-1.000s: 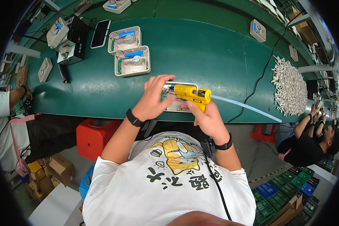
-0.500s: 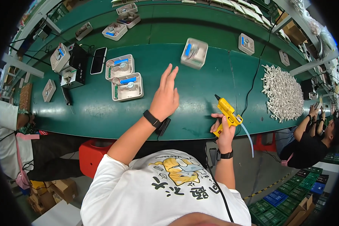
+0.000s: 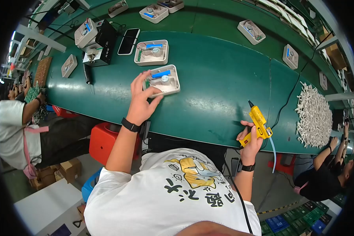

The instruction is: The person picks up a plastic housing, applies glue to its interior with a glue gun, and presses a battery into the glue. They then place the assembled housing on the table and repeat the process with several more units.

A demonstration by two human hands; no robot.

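My left hand (image 3: 141, 103) grips the near left corner of a white plastic box (image 3: 172, 88), fingers along its left side and thumb at its front wall. Inside this open box are a blue cylindrical battery cell, a small round white part, thin wires and a green circuit board. Just behind it stands a similar white box (image 3: 153, 59) with the same kind of parts. My right hand (image 3: 251, 142) is wrapped round a yellow hot glue gun (image 3: 258, 118), its dark nozzle pointing up and away. A translucent glue stick (image 3: 273, 151) hangs from its rear.
A pile of small white parts (image 3: 314, 116) covers the bench's right end. At left are a phone (image 3: 129, 41), a black box-shaped device (image 3: 104, 41) and a black-handled tool (image 3: 87, 74). More white boxes (image 3: 251, 32) sit on the far green surface. Co-workers sit at both sides.
My view has swung left. The left hand, open and free before, has come to the nearer white box and taken hold. Another white box has moved away to the far surface.
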